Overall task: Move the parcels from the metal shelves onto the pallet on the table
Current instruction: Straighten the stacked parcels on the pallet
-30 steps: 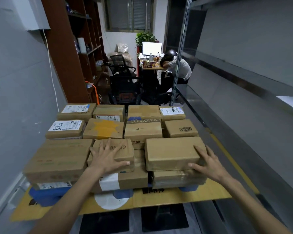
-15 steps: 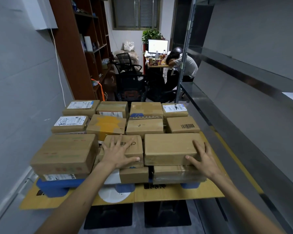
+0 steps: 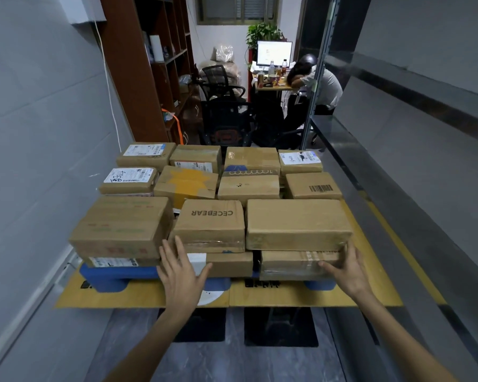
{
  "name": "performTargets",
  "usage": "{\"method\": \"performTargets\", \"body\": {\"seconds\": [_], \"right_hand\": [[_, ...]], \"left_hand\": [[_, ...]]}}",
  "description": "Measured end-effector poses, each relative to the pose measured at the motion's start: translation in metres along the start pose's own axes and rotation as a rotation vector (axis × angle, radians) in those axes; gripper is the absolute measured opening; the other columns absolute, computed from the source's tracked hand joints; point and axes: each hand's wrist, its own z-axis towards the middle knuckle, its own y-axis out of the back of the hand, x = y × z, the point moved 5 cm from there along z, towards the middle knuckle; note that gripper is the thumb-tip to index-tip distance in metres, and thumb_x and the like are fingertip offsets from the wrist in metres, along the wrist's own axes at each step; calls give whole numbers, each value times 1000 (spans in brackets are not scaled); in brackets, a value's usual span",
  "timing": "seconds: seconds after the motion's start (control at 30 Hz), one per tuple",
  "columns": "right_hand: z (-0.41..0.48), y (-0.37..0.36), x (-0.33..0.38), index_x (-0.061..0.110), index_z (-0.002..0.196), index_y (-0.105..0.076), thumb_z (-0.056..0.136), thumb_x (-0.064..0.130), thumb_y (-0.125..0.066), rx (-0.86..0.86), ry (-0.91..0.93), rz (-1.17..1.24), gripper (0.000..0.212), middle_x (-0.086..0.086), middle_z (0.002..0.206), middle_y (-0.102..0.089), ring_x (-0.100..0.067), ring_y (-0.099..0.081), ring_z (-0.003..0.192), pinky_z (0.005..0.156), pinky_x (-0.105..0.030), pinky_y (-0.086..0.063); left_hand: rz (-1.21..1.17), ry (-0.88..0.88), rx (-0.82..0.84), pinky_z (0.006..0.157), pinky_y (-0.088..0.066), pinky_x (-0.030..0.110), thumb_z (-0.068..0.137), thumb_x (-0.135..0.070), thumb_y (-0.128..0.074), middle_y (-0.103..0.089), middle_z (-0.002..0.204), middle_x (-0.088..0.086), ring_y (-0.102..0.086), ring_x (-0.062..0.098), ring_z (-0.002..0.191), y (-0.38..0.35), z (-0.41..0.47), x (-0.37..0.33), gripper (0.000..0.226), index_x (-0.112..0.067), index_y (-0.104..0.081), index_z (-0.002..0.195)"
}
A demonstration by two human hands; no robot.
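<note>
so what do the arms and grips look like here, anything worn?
Bare human hands. Left grip and right grip: no gloves, rings or tape that I can see. Left forearm and right forearm are bare down to the frame edge: no sleeves, watch or bands in view. No cables or markings.

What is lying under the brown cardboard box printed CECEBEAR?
Another brown cardboard parcel with a white label, resting on the blue plastic pallet. The left hand covers part of its front; its top is hidden by the CECEBEAR box.
</note>
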Motion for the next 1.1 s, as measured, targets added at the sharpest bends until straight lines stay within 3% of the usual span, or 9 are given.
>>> {"method": "performTargets", "body": {"seconds": [0.23,0.6,0.7,0.8,0.87,0.97,1.1], "right_hand": [[-2,-7,3,27,154,-19,75,29,-85,-17,21,15,103,-12,150,-33,-33,-33,138,112,-54,-35],[-2,-15,6,21,154,-17,76,36,-83,1,49,30,103,-14,150,-33,-36,-34,137,112,-55,-35],[-4,-15,3,18,155,-14,75,35,-84,-6,35,60,107,-14,153,-30,-36,-31,141,113,-56,-33],[-22,-16,5,18,156,-3,75,52,-77,-147,-21,33,115,-15,162,-13,-36,-16,148,119,-54,-23],[-39,-24,22,23,156,-2,80,53,-71,-248,85,-84,108,-19,162,-9,-38,-11,149,118,-55,-19],[-59,-52,60,19,157,-2,86,46,-65,-316,295,-338,99,-20,163,-1,-38,-5,150,116,-60,-14],[-79,-102,119,13,157,-12,89,43,-62,-291,492,-501,89,-21,163,0,-37,-3,151,118,-58,-11]], "left_hand": [[-122,99,82,122,-9,53,95,-53,-54,5,165,15,1,28,153,-7,5,-3,107,-8,25,151],[-86,53,78,124,-5,45,96,-52,-52,8,165,14,4,26,153,-5,4,0,102,-5,18,153],[-131,-4,54,124,-11,39,96,-51,-53,-2,166,11,-5,23,153,6,-2,7,97,-7,8,156],[-143,-84,-75,119,-26,40,98,-46,-52,-27,159,9,-25,24,146,39,-2,24,80,-9,-12,157],[-95,-155,-205,110,-36,44,99,-39,-53,-43,145,11,-37,27,134,69,4,43,67,-9,-26,153],[-69,-204,-350,100,-41,45,99,-34,-55,-49,132,11,-42,27,121,111,22,74,56,-10,-36,146],[-51,-8,-341,110,-32,54,100,-43,-49,-37,147,20,-34,38,135,140,58,134,64,-9,-29,150]]}}
